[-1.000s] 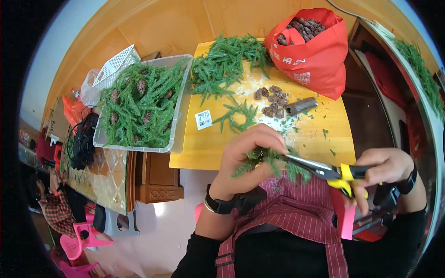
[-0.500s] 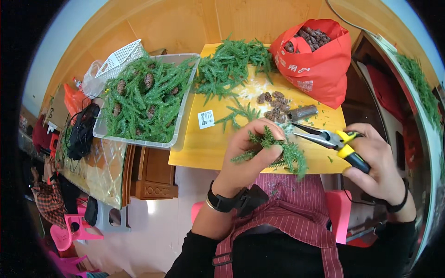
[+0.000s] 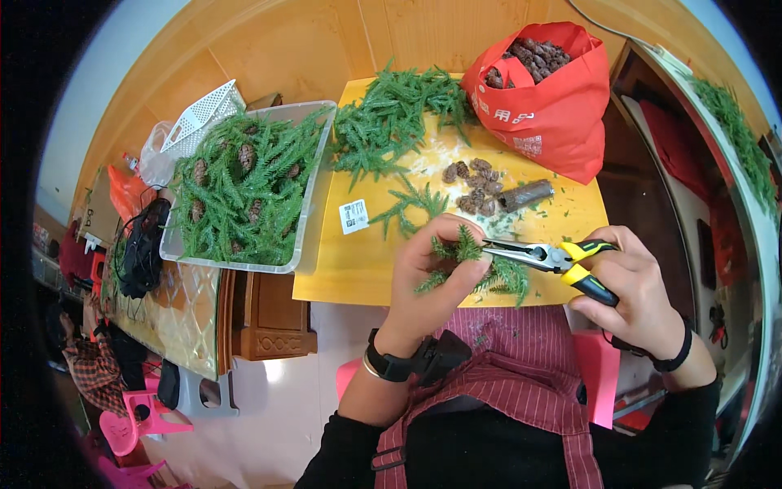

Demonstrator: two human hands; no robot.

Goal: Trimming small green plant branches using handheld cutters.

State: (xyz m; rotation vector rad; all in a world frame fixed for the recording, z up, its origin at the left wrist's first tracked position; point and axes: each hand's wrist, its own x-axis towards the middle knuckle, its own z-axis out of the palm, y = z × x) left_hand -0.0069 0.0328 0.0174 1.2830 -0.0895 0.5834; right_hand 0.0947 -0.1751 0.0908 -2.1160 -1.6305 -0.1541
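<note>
My left hand (image 3: 436, 273) pinches a small green pine sprig (image 3: 509, 279) between thumb and fingers above the near edge of the yellow table (image 3: 350, 273). My right hand (image 3: 639, 285) grips long-nose pliers (image 3: 547, 257) by their yellow and black handles. The pliers' jaws point left, and their tips are at the sprig beside my left fingertips. Whether the jaws touch a stem is hidden by the fingers and needles. Just beyond my hands lie several loose pinecones (image 3: 476, 186) and a dark brown roll (image 3: 525, 195).
A red bag (image 3: 546, 118) full of pinecones stands at the far right. Green pine branches (image 3: 391, 114) pile at the back, with a single branch (image 3: 415, 204) nearer. At left, a clear plastic bin (image 3: 303, 236) holds branches with cones. A white label card (image 3: 353, 217) lies on the table.
My right hand has moved left, bringing the pliers' tips from beside the sprig onto it. The jaws have closed somewhat. My left hand still holds the sprig.
</note>
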